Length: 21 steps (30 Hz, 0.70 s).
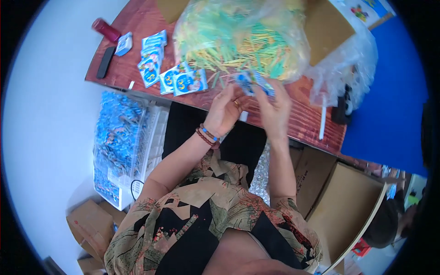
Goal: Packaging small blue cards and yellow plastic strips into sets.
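At the table's near edge I hold a small blue-and-white packet [253, 83], slightly blurred by motion. My right hand [275, 110] pinches its right side between thumb and fingers. At its left end are the fingertips of my left hand [224, 112], curled in and closed on it. Just beyond my hands lies a large clear plastic bag [201, 27], with a heap of thin yellow and green sticks [247, 50] spilling from it. Left of my hands, two matching packets [190, 82] overlap on the table, beside a row of several more packets [151, 57].
A red cylinder [106, 30], a black bar [106, 62] and a small blue-and-white pack [123, 44] lie at the table's left. Below stands a clear bin [151, 133] of blue packets. To the right are crumpled plastic [343, 59], a white stick [322, 117] and an open cardboard box [348, 206].
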Each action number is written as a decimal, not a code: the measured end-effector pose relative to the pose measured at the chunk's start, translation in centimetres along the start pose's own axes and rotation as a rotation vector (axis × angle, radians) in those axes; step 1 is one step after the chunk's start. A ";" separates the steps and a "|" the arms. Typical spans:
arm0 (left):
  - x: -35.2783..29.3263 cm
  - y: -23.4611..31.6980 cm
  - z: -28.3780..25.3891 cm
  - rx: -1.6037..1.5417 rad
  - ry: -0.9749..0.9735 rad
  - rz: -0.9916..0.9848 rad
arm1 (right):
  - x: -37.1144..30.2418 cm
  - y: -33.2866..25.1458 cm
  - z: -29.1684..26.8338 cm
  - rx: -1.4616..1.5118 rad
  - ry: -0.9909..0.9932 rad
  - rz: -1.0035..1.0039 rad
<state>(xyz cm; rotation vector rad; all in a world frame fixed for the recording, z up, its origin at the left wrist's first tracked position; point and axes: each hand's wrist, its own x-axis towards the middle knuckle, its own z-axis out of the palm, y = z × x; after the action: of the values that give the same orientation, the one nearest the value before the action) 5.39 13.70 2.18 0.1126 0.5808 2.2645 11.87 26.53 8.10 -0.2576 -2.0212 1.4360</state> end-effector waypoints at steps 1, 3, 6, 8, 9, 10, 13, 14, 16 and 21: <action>-0.6 0.6 -0.3 0.078 0.150 0.072 | -0.2 0.3 0.0 -0.043 -0.017 0.027; -1.6 1.7 -2.1 0.232 0.191 0.190 | -0.3 1.4 -0.6 -0.275 -0.089 -0.002; -3.3 4.1 -3.3 0.424 0.273 0.312 | -0.6 3.2 0.7 -0.509 -0.248 0.006; -4.0 5.2 -3.6 0.563 0.315 0.350 | -0.5 3.2 1.4 -0.517 -0.195 -0.053; -4.2 5.9 -3.5 0.587 0.319 0.378 | -0.2 2.2 1.6 -0.449 -0.166 -0.088; -4.3 6.8 -3.5 0.583 0.326 0.387 | 0.5 1.5 2.7 -0.447 -0.176 -0.095; -4.5 9.4 -3.9 0.684 0.309 0.519 | 1.8 -0.6 7.0 0.101 -0.308 0.195; -4.6 10.7 -4.1 0.866 0.373 0.623 | 2.7 -1.0 8.9 -0.006 -0.406 0.089; -4.5 13.1 -5.5 1.052 0.537 0.743 | 4.5 -2.0 13.1 -0.012 -0.548 0.053; -4.7 21.8 -13.1 1.604 0.904 0.741 | 9.5 -0.4 24.8 0.115 -0.678 0.218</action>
<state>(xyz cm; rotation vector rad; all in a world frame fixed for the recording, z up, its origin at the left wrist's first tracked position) -9.40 -7.45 0.62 0.0704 3.0785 1.6811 -10.27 11.85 7.19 0.0805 -2.4764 1.9617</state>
